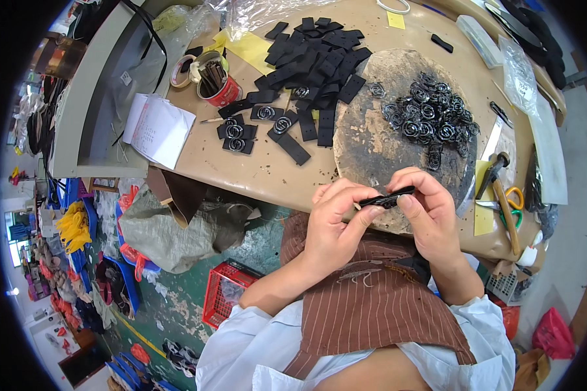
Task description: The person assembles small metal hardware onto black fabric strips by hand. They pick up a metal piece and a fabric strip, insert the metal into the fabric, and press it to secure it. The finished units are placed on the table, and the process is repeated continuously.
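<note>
Over the near edge of a worn round board, a small black strap piece is pinched between my two hands. The thumb and fingers of my left hand close on one end, and a pale tip of something I cannot make out shows beside them. My right hand grips the other end. Shiny black rose-shaped ornaments lie heaped on the board. To the left is a pile of flat black straps. Nearer me, several straps carry a rose, such as one strap with roses.
A red tin of thin sticks and an open notebook are on the left. At the right lie a hammer, scissors and a clear plastic box. A red crate stands on the floor.
</note>
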Demonstrator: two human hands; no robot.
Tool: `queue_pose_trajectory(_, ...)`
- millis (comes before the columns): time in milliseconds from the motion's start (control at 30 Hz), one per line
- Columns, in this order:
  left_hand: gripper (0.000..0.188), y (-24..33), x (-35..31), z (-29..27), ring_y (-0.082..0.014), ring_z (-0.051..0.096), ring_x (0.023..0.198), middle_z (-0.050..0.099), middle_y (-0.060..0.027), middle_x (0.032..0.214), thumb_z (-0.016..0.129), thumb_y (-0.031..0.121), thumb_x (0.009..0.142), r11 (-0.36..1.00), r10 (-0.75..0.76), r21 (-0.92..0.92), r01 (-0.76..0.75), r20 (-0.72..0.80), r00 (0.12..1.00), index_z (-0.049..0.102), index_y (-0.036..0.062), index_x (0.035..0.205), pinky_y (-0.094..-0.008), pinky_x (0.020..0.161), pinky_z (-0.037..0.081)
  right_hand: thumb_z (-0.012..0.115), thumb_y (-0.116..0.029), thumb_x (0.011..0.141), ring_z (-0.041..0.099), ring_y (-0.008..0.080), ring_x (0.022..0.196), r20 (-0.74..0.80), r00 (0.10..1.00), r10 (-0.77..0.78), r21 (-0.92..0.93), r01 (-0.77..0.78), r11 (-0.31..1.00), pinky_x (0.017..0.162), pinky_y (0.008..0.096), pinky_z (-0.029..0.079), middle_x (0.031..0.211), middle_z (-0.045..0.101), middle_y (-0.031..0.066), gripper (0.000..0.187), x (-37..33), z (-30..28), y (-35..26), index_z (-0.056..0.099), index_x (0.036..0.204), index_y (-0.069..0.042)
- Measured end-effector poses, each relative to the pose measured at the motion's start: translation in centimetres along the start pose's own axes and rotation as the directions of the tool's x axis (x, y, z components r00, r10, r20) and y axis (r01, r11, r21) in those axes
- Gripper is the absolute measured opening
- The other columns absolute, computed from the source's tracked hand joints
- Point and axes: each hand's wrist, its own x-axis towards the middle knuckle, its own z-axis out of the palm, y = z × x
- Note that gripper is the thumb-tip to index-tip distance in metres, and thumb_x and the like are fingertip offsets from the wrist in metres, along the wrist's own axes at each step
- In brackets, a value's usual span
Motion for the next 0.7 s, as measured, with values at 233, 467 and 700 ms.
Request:
queue_pose_trajectory(233,0.023,-0.6,0.6,0.1,-0.0077,0.053,0.094,0.061,-0.0024,0.100,0.063,0.010,0.086,0.450,-0.396,-0.751,0.484,0.318,0.861,0.059,0.0009,0.107,-0.0234,0.087,0.041,0.054,0.002,0.087,0.050,0.0132,0.087,-0.072,0.976,-0.204,-0.261,0.179,0.949,0.080,0.0238,0.041,0.097,0.053,0.0093,0.011,-0.4,1.0,0.9,0.052,0.097,0.001)
queue_pose_trajectory(467,0.027,-0.7,0.5,0.6,-0.0156,0.053,0.104,0.059,-0.0073,0.109,0.061,0.017,0.088,0.353,-0.389,-0.791,0.500,0.362,0.847,0.057,0.0022,0.110,-0.0299,0.092,0.040,0.058,0.003,0.084,0.054,0.0176,0.085,-0.100,0.892,-0.441,-0.416,0.366,0.833,0.076,0.0283,0.045,0.094,0.055,0.0115,0.013,-0.9,1.7,2.2,0.052,0.095,0.000)
queue_pose_trajectory(700,0.013,-1.4,0.2,1.0,-0.0097,0.053,0.089,0.060,-0.0038,0.091,0.061,0.010,0.087,0.801,-0.194,-0.591,0.096,-0.105,0.975,0.058,0.0026,0.097,-0.0242,0.083,0.041,0.054,-0.001,0.088,0.052,0.0114,0.087,-0.204,0.961,-0.184,-0.090,0.169,0.981,0.076,0.0241,0.042,0.095,0.055,0.0071,0.010,0.0,3.0,3.3,0.052,0.098,-0.001)
